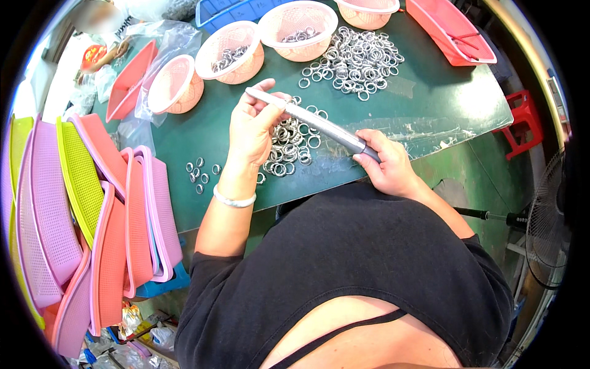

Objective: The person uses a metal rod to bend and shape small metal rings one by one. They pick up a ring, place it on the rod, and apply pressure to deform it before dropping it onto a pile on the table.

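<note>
Black-shirted torso fills the lower frame, forearms reaching up onto a dark green bench (430,98) with a matte top and a patch of clear, wrinkled tape or film near its front edge. Right hand (387,166) grip is closed around the darker handle end of a long, slim grey metal rod (313,121). Rod runs diagonally up-left to the left hand (252,126), whose thumb and fingers pinch it near the pale far tip; white bead bracelet (233,200) on that wrist. Directly under the rod, between both hands, lies a small pile of shiny metal rings (289,147), round, silver, loosely overlapped; rod passes above it, whether any ring is threaded on cannot be told. A few loose rings (200,172) are scattered left of the left wrist. Bigger ring heap (359,61) sits farther back, well apart from the hands. Behind: three round pink perforated plastic baskets (230,52), two holding rings, one lying partly in a clear plastic bag (166,43). Salmon rectangular mesh trays (448,31) at back right. Left of the bench stands a stack of mesh trays on edge (92,215), pink, salmon, yellow-green. Red stool (525,123) and a fan (547,221) at right. Nothing blocks the hands.
</note>
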{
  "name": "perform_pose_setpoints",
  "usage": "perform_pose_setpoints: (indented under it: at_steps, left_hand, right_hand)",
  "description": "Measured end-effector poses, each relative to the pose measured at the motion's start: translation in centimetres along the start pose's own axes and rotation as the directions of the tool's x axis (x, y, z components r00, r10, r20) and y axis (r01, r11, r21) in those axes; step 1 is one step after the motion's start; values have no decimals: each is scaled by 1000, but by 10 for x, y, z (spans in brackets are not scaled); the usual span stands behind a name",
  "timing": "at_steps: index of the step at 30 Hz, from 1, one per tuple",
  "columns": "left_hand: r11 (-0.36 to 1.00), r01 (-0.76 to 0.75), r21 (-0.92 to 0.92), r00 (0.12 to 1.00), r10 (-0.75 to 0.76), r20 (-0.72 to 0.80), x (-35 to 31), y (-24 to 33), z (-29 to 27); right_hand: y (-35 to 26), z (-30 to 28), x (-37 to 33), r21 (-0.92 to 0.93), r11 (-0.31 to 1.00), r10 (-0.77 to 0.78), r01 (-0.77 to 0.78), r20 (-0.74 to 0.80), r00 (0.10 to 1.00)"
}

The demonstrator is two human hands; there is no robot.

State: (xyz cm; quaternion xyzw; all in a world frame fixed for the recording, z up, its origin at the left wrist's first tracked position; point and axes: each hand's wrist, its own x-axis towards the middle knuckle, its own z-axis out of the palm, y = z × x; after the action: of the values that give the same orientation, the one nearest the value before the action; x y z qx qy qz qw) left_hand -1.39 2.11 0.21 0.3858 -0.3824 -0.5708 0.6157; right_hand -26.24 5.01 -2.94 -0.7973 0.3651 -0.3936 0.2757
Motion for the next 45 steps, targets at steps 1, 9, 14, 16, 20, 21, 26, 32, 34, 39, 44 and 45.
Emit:
perform_pose_setpoints:
  at_steps: [1,9,14,16,20,21,26,32,34,39,44,45]
  left_hand:
    - [1000,-20,0,1000,20,1,-1,-1,-1]
    - [986,10,-163,995,6,97,-5,-1,3]
    - [980,33,-195,986,-1,165,-13,-4,6]
    - [974,34,-225,979,13,205,-14,-4,4]
    - [958,5,-285,979,54,198,-21,-2,13]
    - [954,-9,-298,980,68,186,-21,-2,15]
    - [985,-45,-166,981,75,176,-22,-3,14]
    - [986,-70,-153,979,97,180,-27,-3,15]
    - [987,-86,-133,982,107,154,-28,-3,14]
    - [980,-189,-67,976,195,95,-15,5,14]
    - [981,-193,-28,974,195,119,-2,18,21]
    - [983,-184,-14,976,184,117,0,20,23]
  right_hand:
    - [-1,-2,1,-32,999,-3,3,4,1000]
    - [5,1,-2,238,965,104,-111,44,994]
    - [2,2,-3,194,981,28,-28,1,1000]
    - [0,1,-3,177,984,3,-1,-11,1000]
    - [-3,-1,-3,135,991,-3,5,-17,1000]
    - [-3,-2,-3,100,994,-28,30,-25,999]
    - [1,-2,-5,28,997,-72,73,-39,997]
    - [1,-1,-5,2,993,-115,116,-50,992]
    - [2,0,-5,-7,992,-123,122,-46,991]
    - [-7,0,1,125,992,-28,27,5,1000]
    - [-12,-4,9,153,988,-17,24,-43,999]
    - [-14,-7,11,160,987,-7,12,-36,999]
